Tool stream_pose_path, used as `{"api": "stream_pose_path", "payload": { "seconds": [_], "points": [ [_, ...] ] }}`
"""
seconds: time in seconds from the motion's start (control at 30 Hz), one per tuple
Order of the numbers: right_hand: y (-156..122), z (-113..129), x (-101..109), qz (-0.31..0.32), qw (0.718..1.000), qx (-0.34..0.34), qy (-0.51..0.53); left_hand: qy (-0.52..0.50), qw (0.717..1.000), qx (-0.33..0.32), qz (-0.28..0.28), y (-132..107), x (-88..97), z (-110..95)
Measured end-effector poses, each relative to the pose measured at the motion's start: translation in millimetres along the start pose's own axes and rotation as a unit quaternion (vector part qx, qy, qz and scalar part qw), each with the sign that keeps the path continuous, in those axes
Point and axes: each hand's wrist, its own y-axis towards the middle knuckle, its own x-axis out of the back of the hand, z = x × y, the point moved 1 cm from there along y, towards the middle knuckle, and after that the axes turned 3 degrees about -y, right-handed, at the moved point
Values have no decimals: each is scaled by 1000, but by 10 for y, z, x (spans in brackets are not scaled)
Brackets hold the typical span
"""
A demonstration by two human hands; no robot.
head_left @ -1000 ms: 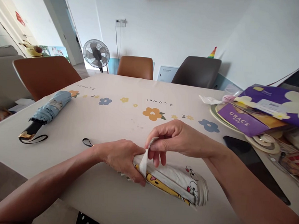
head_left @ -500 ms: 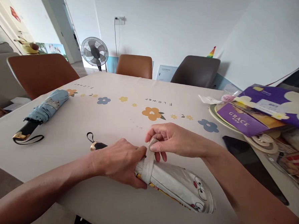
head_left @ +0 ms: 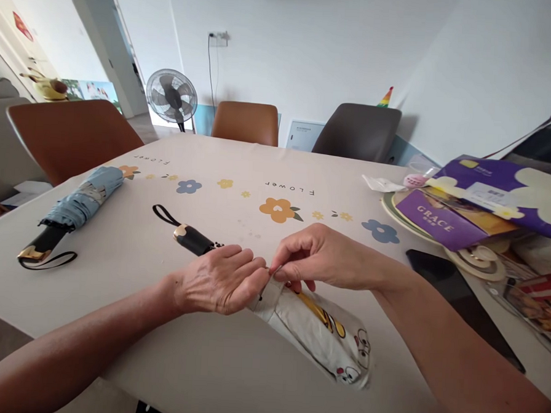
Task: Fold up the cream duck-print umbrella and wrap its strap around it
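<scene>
A folded white umbrella (head_left: 324, 335) with cartoon faces and yellow print lies on the table near me, its black handle (head_left: 193, 239) with a gold ring and wrist loop pointing away to the left. My left hand (head_left: 218, 283) is wrapped around the umbrella near the handle end. My right hand (head_left: 321, 258) pinches the end of the white closing strap (head_left: 271, 289) against the folded canopy, right beside my left fingers.
A folded light blue umbrella (head_left: 74, 208) lies at the table's left edge. At the right are plates (head_left: 389, 206) under purple packets (head_left: 445, 218) and a black phone (head_left: 459, 302). Chairs (head_left: 245, 122) stand around the flower-print tablecloth (head_left: 239, 186); a fan (head_left: 170, 96) stands behind.
The white umbrella has turned, so its black handle now sticks out to the upper left. My right hand brought the strap down around the canopy and now presses its end down.
</scene>
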Motion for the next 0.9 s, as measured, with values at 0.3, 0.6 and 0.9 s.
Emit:
{"api": "stream_pose_path", "payload": {
  "seconds": [0.3, 0.6, 0.9],
  "points": [
    [-27, 69, -45, 34, 997, -43, 57, -234, 957, 166, 34, 21, 42, 18],
    [126, -127, -45, 89, 987, -70, 116, -237, 947, 204, 81, -12, 40, 47],
    [223, -285, 6, -17, 982, -33, 186, -182, 951, 244, 49, 23, 69, 38]
  ]
}}
